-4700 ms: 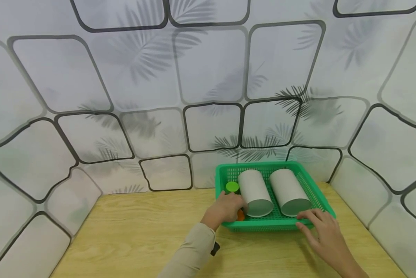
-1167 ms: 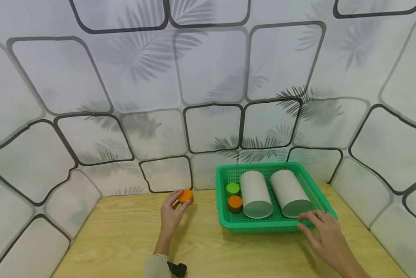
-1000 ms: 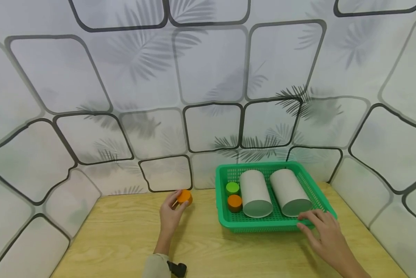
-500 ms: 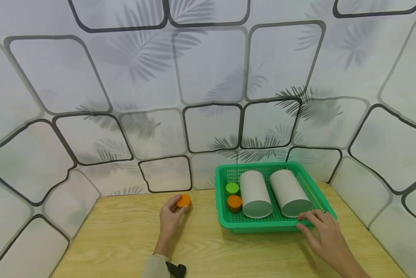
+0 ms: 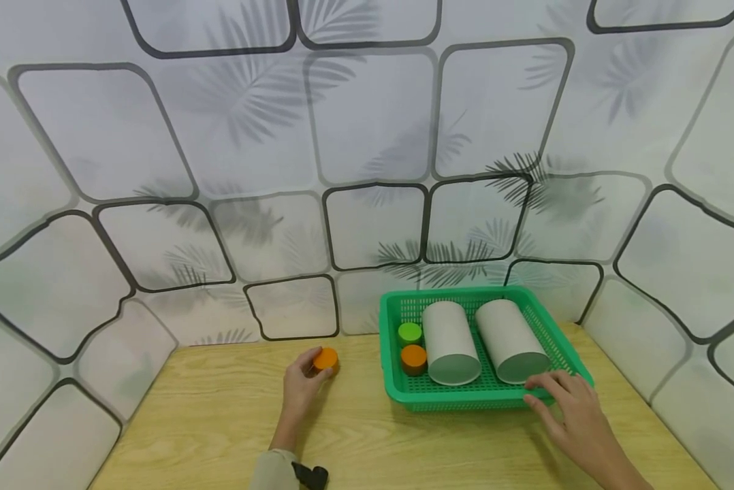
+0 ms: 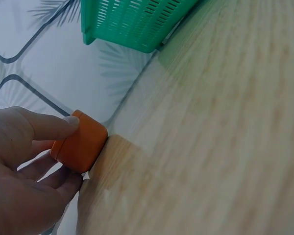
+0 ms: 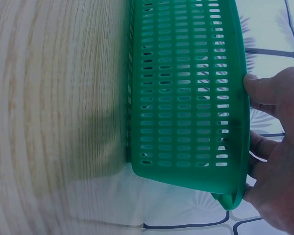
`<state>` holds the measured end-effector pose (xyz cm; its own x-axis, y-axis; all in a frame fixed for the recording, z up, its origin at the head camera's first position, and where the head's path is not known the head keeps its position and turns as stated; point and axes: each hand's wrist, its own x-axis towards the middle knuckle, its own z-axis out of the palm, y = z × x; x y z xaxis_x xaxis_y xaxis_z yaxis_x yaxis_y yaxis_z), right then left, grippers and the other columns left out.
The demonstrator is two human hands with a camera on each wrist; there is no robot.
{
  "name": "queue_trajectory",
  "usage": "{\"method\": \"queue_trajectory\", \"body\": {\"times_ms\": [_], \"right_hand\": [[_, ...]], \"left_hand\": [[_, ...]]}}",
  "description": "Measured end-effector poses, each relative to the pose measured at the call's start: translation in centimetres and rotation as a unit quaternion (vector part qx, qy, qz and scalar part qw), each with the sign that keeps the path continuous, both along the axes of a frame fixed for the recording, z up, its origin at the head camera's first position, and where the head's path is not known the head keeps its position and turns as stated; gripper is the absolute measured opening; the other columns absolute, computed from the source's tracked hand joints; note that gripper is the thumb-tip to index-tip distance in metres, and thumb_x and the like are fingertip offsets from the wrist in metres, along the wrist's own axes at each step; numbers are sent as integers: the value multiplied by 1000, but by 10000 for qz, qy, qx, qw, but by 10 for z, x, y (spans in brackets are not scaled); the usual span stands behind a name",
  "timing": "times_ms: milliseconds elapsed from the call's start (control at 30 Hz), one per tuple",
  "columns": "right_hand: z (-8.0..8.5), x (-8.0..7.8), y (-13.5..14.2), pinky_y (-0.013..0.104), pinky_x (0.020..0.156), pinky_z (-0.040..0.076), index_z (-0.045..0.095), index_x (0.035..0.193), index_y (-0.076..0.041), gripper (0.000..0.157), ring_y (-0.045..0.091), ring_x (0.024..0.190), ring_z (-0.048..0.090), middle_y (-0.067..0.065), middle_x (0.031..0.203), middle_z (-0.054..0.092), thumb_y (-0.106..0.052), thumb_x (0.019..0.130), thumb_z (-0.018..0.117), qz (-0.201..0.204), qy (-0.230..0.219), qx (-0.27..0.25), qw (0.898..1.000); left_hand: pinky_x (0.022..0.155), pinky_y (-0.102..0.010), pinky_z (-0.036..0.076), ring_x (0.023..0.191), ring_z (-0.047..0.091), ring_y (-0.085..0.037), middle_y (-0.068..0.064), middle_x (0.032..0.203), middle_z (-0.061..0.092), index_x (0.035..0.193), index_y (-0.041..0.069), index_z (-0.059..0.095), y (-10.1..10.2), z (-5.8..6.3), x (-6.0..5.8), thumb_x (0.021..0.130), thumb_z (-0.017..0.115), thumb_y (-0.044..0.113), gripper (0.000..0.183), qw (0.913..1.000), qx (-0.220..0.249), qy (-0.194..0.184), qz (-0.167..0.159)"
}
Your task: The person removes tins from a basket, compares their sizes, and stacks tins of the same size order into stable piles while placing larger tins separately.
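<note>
My left hand [image 5: 301,384] pinches a short orange cylinder [image 5: 326,361] on the wooden table, left of the basket. In the left wrist view, thumb and fingers clasp opposite sides of this orange cylinder [image 6: 83,144], which has a seam near its top; its base sits right at the tabletop. My right hand [image 5: 572,415] holds the near right rim of a green plastic basket [image 5: 465,401]. The right wrist view has the thumb at the rim of the basket [image 7: 191,98], with fingers bent over the edge. Inside lie two white cylinders [image 5: 449,337] [image 5: 509,333] on their sides.
A lime-green cylinder [image 5: 410,333] and a second orange cylinder [image 5: 413,358] stand in the basket's left side. Patterned walls [image 5: 373,136] enclose the wooden table [image 5: 220,422] at the back and both sides.
My left hand has gone from inside the basket to the table on its left, carrying the orange cylinder, then lowered it slightly. My right hand has stayed at the rim.
</note>
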<state>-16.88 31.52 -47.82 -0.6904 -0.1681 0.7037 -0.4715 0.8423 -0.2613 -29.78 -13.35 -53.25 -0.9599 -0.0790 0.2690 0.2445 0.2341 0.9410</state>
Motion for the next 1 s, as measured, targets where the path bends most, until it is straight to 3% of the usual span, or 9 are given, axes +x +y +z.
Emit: {"method": "queue_trajectory", "body": {"times_ms": [267,500,700,1000], "right_hand": [[-1,1,-1,49,81,37,72,99,-15,32,18,91,54,-6,97,64,0,74,86,1,5,-11,10000],[1,1,0,46,81,37,72,99,-15,34,17,92,52,-6,98,64,2,72,86,64,35,5,10000],[0,0,1,43,78,36,72,99,-15,36,15,91,52,-6,98,64,2,71,86,41,67,41,10000],[0,-1,2,34,80,34,72,100,-16,40,13,89,52,-6,97,64,1,68,87,55,210,102,9997]], "left_hand": [[103,-50,48,128,54,-50,-37,138,53,133,-18,56,-1,1,1,87,72,-15,49,10000,35,24,-73],[107,-51,46,130,52,-49,-35,140,53,136,-15,55,-3,1,1,87,71,-15,51,9998,7,-210,-51],[106,-55,45,132,50,-51,-33,141,52,136,-13,56,-3,6,2,87,73,-12,52,9997,-217,-89,-96],[107,-64,42,131,49,-49,-27,139,55,133,-4,63,-4,23,3,85,75,-8,49,9974,-636,199,284]]}}
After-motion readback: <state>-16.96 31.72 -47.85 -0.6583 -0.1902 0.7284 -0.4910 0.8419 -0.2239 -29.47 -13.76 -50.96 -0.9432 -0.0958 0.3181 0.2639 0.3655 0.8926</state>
